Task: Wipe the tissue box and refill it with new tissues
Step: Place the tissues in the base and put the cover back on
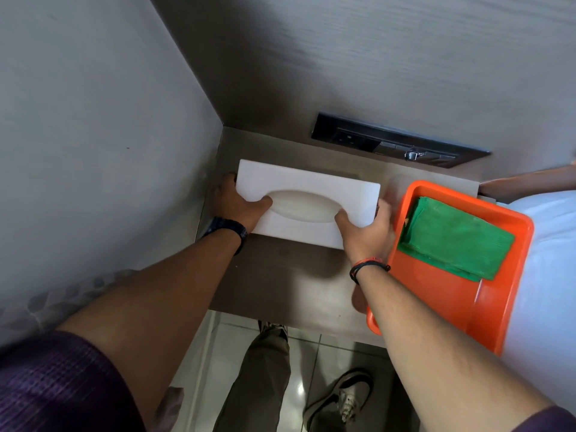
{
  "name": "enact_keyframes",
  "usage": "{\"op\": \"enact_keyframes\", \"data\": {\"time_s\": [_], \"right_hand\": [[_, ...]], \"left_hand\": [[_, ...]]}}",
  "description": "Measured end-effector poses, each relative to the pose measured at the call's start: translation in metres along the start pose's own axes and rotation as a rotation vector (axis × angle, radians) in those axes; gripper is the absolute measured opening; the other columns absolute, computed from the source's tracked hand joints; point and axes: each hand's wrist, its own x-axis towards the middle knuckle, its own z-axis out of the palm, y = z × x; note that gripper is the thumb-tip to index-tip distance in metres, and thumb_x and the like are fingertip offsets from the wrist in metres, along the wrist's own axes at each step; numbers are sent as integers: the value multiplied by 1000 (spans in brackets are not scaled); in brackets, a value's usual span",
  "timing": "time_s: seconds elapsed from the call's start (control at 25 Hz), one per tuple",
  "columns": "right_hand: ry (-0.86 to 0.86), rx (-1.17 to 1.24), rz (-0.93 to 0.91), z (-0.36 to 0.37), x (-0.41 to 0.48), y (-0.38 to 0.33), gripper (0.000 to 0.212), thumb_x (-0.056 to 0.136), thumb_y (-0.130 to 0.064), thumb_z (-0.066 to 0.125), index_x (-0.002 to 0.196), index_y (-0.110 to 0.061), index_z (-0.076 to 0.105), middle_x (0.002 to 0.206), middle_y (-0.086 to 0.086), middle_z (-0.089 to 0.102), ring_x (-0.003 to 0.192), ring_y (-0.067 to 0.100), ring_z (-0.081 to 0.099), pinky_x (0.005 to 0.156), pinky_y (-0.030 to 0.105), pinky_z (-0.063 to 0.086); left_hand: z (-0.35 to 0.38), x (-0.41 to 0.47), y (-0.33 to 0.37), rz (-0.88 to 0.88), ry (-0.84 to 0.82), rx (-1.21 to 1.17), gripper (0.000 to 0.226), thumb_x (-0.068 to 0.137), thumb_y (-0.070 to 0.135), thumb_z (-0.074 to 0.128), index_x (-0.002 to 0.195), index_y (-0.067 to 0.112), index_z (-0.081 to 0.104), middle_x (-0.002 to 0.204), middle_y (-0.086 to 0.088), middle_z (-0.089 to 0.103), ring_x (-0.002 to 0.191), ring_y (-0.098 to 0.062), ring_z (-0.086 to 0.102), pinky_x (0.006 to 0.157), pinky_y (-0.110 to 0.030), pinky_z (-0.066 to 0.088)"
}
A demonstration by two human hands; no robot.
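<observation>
A white rectangular tissue box (299, 179) with an oval opening on top rests on a small brown shelf (280, 275) in a wall corner. My left hand (240, 204) grips its left end, thumb at the edge of the oval opening. My right hand (367, 229) grips its right end, thumb on the opening's right rim. No tissue shows in the opening. A folded green cloth (452, 238) lies in an orange tray (436, 304) just right of the box.
Grey walls close in on the left and behind. A dark socket panel (396, 141) is set in the back wall. White bedding (548, 260) lies to the right of the tray. Below the shelf edge are a tiled floor and my legs and shoes (339, 397).
</observation>
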Motion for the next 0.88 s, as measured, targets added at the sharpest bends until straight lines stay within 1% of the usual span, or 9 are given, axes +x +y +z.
{"op": "enact_keyframes", "data": {"time_s": [0.12, 0.2, 0.32, 0.52, 0.6, 0.76, 0.88], "right_hand": [[25, -6, -5, -2, -1, -2, 57, 62, -42, 74, 112, -27, 51, 95, 3, 70, 83, 29, 65, 70, 37, 54], [45, 5, -23, -2, 0, -2, 59, 60, -42, 74, 111, -26, 51, 97, 3, 69, 84, 27, 64, 70, 36, 53], [73, 22, -27, -2, 2, -2, 60, 57, -44, 73, 110, -26, 51, 99, 3, 68, 86, 26, 64, 72, 39, 54], [35, 32, -23, -5, 7, 1, 61, 58, -42, 76, 112, -25, 50, 101, 3, 66, 87, 25, 63, 74, 40, 55], [5, 32, -30, -5, 10, 0, 61, 60, -40, 76, 113, -25, 49, 103, 3, 66, 88, 24, 63, 74, 38, 54], [-64, 47, -21, -2, 14, 1, 61, 66, -37, 76, 118, -25, 47, 108, 3, 66, 89, 22, 63, 71, 29, 48], [-85, 45, -23, -2, 17, 3, 59, 71, -42, 75, 121, -26, 48, 106, -2, 67, 86, 18, 63, 71, 26, 47]], "left_hand": [[1, 2, -1, -8, -13, -12, 68, 66, 34, 76, 124, 17, 44, 122, -8, 51, 104, -25, 51, 82, -34, 46], [2, 4, -1, -11, -19, -25, 70, 65, 35, 77, 125, 17, 44, 121, -7, 51, 102, -23, 52, 78, -32, 46], [4, 8, 0, -4, -34, -37, 70, 63, 38, 78, 122, 19, 46, 118, -6, 53, 95, -20, 53, 71, -29, 43], [8, 12, -3, -16, -53, -68, 71, 60, 41, 79, 120, 22, 45, 117, -6, 54, 96, -22, 55, 77, -34, 49], [8, 14, -5, -15, -49, -80, 72, 58, 43, 79, 119, 23, 45, 117, -5, 53, 96, -22, 55, 78, -36, 50], [9, 14, -6, 14, -16, -89, 72, 59, 40, 80, 118, 21, 45, 114, -2, 53, 95, -19, 54, 71, -28, 44], [8, 15, -4, -4, -37, -150, 69, 62, 37, 82, 118, 21, 46, 102, 8, 53, 88, -13, 54, 60, -19, 40]]}}
